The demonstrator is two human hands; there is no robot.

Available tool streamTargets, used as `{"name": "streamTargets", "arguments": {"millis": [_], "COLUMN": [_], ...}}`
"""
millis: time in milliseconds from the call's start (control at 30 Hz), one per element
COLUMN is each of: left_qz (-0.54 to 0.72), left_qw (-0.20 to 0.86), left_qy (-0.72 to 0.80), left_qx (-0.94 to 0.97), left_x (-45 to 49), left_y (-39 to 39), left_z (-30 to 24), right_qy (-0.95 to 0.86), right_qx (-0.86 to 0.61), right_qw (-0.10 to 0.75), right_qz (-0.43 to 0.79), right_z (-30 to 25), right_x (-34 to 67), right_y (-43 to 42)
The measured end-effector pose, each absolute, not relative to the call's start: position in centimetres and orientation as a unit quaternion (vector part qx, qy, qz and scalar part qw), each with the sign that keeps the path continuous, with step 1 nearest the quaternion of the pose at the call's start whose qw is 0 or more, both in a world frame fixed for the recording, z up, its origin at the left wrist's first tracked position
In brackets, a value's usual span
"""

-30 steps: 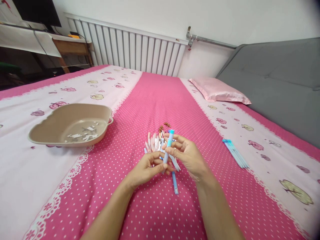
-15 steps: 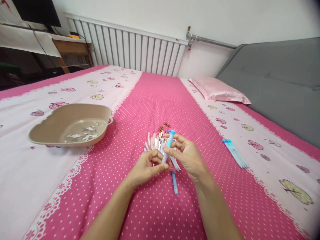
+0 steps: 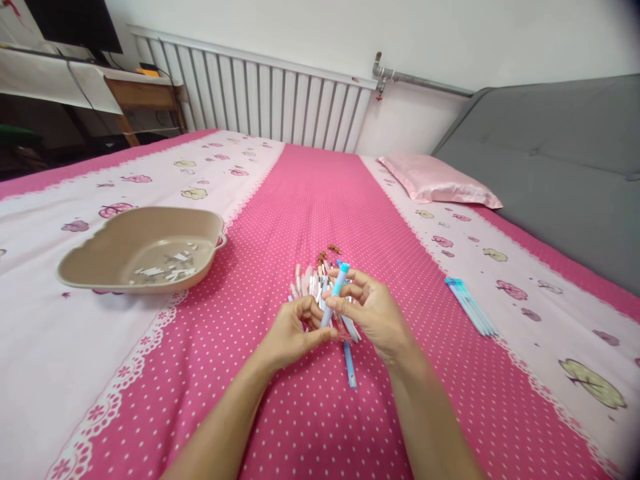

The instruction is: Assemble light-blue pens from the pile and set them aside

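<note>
A pale blue pen with a bright turquoise end [image 3: 337, 288] stands tilted between my two hands. My right hand [image 3: 373, 310] pinches its upper part between thumb and fingers. At its lower end, my left hand [image 3: 300, 331] closes thumb and fingers round it. Under and behind my hands lies a pile of pens [image 3: 313, 283], white, pink and blue, partly covered by my fingers. One blue pen [image 3: 349, 367] lies apart on the bedspread, just below the pile. To the right, several light blue pens [image 3: 471, 307] lie side by side in a row.
On the left sits a beige plastic basin [image 3: 125, 233] with small white pieces inside. Small brown items [image 3: 327, 253] lie beyond the pile. A pink pillow [image 3: 440, 180] rests by the grey headboard [image 3: 550, 153]. A white radiator [image 3: 260, 93] lines the wall behind the bed.
The pen between my hands has shifted very slightly down and tilted a little more. Both hands keep nearly the same place, and everything else lies as before.
</note>
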State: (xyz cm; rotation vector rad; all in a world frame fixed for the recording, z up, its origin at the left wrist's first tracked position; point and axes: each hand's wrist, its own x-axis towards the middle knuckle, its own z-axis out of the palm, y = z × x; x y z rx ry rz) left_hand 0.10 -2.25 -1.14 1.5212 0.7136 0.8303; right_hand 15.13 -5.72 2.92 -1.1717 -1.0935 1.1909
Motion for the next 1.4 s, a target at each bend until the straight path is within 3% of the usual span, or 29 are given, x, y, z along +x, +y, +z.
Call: {"name": "streamTargets", "arguments": {"millis": [300,467,567,800,967,1067,1267,1400], "left_qz": [0.436,0.462,0.463,0.447,0.518,0.569,0.592,0.6], "left_qw": [0.37,0.316,0.348,0.535,0.569,0.546,0.51,0.491], "left_qy": [0.372,0.356,0.328,0.278,0.326,0.371,0.401,0.402], "left_qx": [0.731,0.748,0.747,0.661,0.55,0.491,0.479,0.486], "left_x": [0.0,0.0,-0.1,-0.3,-0.1,-0.1,-0.2,-0.2], "left_y": [-1.9,-1.9,-2.1,-2.2,-1.7,-1.3,-1.0,-1.0], "left_z": [-2.5,-2.2,-1.9,-1.2,-1.0,-1.2,-1.5,-1.5], "right_qy": [-0.524,-0.546,-0.533,-0.546,-0.557,-0.587,-0.702,-0.763], "right_qx": [-0.519,-0.519,-0.52,-0.505,-0.497,-0.564,-0.657,-0.605], "right_qw": [0.523,0.533,0.529,0.526,0.544,0.461,0.189,0.128], "right_qz": [0.427,0.386,0.407,0.413,0.384,0.353,0.197,0.188], "right_z": [4.1,4.2,4.0,3.3,2.7,2.7,1.8,0.3], "right_x": [14.1,13.9,13.9,13.8,14.7,15.1,14.4,14.3], "right_y": [-6.1,-6.2,-6.2,-6.0,-5.5,-5.5,-5.4,-5.1]}}
